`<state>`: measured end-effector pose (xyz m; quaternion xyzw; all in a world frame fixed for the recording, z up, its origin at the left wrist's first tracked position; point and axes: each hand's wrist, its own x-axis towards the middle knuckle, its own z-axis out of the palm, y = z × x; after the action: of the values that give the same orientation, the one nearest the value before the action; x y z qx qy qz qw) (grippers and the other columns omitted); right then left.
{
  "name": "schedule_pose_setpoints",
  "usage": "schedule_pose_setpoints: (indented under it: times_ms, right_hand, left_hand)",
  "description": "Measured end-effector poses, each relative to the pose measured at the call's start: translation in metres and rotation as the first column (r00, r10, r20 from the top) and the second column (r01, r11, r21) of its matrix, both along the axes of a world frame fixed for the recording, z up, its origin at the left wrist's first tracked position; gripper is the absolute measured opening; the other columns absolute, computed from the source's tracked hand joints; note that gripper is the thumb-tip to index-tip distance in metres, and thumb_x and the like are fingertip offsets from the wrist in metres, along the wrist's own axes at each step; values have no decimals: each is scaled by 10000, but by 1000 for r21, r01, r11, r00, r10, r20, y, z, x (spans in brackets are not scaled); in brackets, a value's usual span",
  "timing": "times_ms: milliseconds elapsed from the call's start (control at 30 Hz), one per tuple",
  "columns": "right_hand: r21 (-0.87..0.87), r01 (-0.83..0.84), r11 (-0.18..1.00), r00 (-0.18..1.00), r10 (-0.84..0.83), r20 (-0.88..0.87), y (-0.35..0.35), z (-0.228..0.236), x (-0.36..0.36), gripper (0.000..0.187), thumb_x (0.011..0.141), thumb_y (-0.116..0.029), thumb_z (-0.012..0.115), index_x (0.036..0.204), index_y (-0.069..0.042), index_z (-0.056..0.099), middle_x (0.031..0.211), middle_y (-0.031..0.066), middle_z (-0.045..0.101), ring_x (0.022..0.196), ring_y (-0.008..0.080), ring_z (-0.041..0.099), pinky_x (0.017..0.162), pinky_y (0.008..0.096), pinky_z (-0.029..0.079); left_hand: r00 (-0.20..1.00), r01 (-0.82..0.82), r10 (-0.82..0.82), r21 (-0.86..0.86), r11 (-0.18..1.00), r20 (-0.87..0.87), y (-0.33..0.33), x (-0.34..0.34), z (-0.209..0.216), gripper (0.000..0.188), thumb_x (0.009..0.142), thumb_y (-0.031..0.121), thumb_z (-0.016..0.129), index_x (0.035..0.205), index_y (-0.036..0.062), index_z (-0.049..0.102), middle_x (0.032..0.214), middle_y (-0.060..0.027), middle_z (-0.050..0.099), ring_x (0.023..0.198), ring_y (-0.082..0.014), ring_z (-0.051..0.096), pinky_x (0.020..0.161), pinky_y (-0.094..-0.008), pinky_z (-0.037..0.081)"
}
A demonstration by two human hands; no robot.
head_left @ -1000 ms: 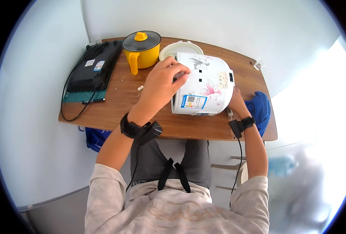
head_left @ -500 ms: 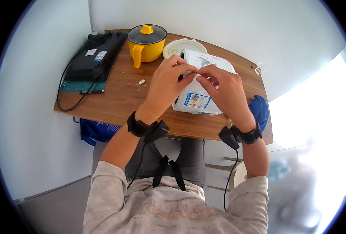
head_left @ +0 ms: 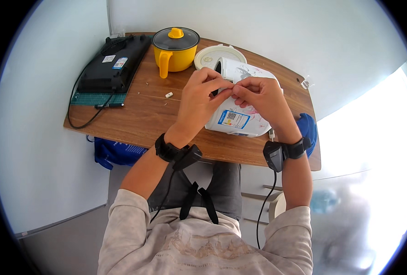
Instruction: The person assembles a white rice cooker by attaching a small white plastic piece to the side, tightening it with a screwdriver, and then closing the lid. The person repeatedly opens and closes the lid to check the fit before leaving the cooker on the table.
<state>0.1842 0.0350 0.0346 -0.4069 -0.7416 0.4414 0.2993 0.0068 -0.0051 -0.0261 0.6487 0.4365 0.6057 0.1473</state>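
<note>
Above a white household appliance (head_left: 260, 123) with a floral print, which seems to lie on its side, my two hands meet fingertip to fingertip. My left hand (head_left: 195, 98) is closed in a pinch of thumb and forefinger. Against it, my right hand (head_left: 262, 97) pinches too, its other fingers curled in. Whatever lies between the fingertips is too small or hidden to make out. A blue-edged label (head_left: 234, 119) sits on the appliance's near face, and its dark opening shows partly behind my left hand. Each wrist wears a black strap with a small device.
A yellow pot (head_left: 178, 59) with a glass lid and a round white lid (head_left: 206, 58) stand behind. At left, a flat black appliance (head_left: 100, 68) lies on a green cutting mat (head_left: 86, 98). A small white piece (head_left: 169, 95) lies mid-table; blue fabric (head_left: 308, 130) sits right.
My right hand has rotated and its fingers have curled in more, while the two pinches stay together. A small white connector now shows beside my right wrist.
</note>
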Motion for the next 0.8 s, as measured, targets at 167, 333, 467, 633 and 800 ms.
schedule_pose_setpoints:
  times_ms: [167, 333, 467, 633, 800]
  right_hand:
    - [-101, -27, 994, 997, 20, -72, 3, -2, 7, 164, 938, -132, 691, 988, 17, 738, 817, 61, 730, 729, 79, 679, 666, 200, 548]
    - [86, 89, 992, 995, -85, -43, -4, -14, 4, 154, 902, -104, 690, 980, 23, 729, 836, 58, 736, 744, 93, 689, 690, 215, 558]
    - [270, 151, 951, 988, -157, 1, -13, -17, 2, 140, 868, -71, 702, 974, 16, 728, 844, 75, 745, 741, 121, 706, 713, 250, 576]
    - [535, 121, 836, 978, -194, 81, -23, -10, -6, 119, 843, -48, 717, 948, 6, 730, 837, 102, 743, 750, 166, 735, 742, 277, 592]
    - [586, 92, 805, 972, -201, 124, -27, -5, -2, 106, 835, -32, 723, 932, 8, 727, 817, 99, 738, 744, 184, 745, 742, 278, 596]
  left_hand:
    - [1000, -3, 2, 26, 1000, 22, 2, 1, -6, 297, 816, 132, 810, 1094, 92, 713, 977, -54, 568, 867, -185, 569, 691, -281, 540]
    - [905, 181, -70, -232, 956, 420, 8, 9, -27, 445, 869, 155, 797, 1250, 18, 611, 1121, -78, 647, 929, -118, 643, 801, -255, 546]
    - [614, 607, -205, -289, 740, 762, 1, 14, -35, 436, 919, 145, 744, 1282, -21, 572, 1113, -84, 705, 930, -114, 657, 771, -253, 544]
    - [611, 579, -245, -214, 787, 752, -1, 33, -50, 429, 953, 145, 698, 1324, 0, 539, 1071, -90, 719, 901, -104, 669, 747, -241, 528]
    - [751, 444, -254, -181, 877, 610, -5, 52, -57, 425, 987, 209, 649, 1333, 24, 486, 1001, -135, 720, 840, -143, 683, 744, -290, 529]
